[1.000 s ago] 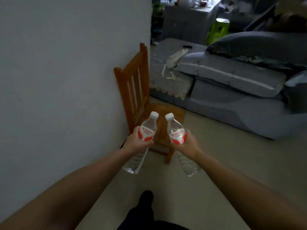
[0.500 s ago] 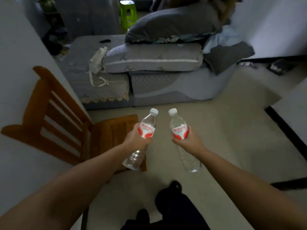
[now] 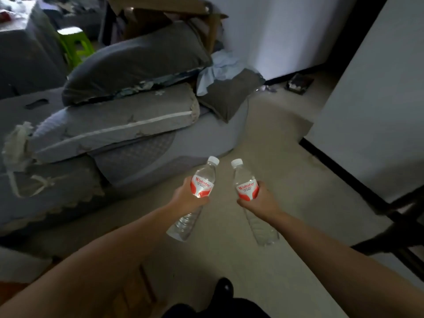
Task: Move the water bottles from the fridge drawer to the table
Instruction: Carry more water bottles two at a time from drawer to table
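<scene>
I hold two clear water bottles with white caps and red-and-white labels out in front of me, above the floor. My left hand point(image 3: 187, 198) grips the left bottle point(image 3: 205, 177) around its label, the bottle tilted with its cap up and to the right. My right hand point(image 3: 261, 200) grips the right bottle point(image 3: 243, 180) the same way, its cap leaning up and to the left. The two caps are close together but apart. Neither the fridge drawer nor the table shows.
A grey sofa point(image 3: 137, 157) piled with cushions and cloth fills the left. A green stool point(image 3: 73, 42) stands behind it. A white wall point(image 3: 378, 111) with a dark base strip runs on the right, with a dark frame point(image 3: 394, 230) low beside it. Beige floor point(image 3: 263, 134) lies ahead.
The view has swung to the right: the wooden chair has slid out toward the lower left and the right wall has come into sight. Both hands keep the same grip on the bottles.
</scene>
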`<state>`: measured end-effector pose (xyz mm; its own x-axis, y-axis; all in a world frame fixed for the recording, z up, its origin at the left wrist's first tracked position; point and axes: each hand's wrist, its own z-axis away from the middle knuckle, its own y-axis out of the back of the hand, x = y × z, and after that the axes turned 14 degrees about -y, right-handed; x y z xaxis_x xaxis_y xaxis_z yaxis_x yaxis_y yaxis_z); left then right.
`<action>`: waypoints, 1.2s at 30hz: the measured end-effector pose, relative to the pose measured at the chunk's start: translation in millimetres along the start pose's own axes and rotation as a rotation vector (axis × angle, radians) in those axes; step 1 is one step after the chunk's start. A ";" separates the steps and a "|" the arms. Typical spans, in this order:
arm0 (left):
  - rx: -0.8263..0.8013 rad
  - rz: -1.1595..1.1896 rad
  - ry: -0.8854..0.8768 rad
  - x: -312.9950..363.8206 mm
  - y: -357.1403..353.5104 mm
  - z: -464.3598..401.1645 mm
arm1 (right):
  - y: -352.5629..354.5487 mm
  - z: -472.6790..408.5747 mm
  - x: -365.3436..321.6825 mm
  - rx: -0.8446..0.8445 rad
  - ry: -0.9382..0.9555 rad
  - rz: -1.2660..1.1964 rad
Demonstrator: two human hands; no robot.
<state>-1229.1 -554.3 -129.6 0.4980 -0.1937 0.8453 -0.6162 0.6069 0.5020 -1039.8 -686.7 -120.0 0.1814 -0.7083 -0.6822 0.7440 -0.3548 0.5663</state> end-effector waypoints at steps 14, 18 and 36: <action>-0.317 -0.125 -0.196 82.8 -62.1 -233.5 | 91.9 -157.7 -19.0 0.202 -0.243 -0.109; -0.396 -0.114 -0.302 114.6 -71.3 -325.6 | 122.7 -219.9 -36.7 0.319 -0.320 -0.193; -0.778 -0.261 -0.486 258.2 -224.5 -553.0 | 261.4 -364.9 -19.1 0.545 -0.616 -0.434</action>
<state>-624.8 -314.3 -125.2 0.1466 -0.5887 0.7950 0.1445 0.8078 0.5715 -614.2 -543.3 -127.8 -0.5318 -0.5905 -0.6070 0.2337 -0.7913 0.5650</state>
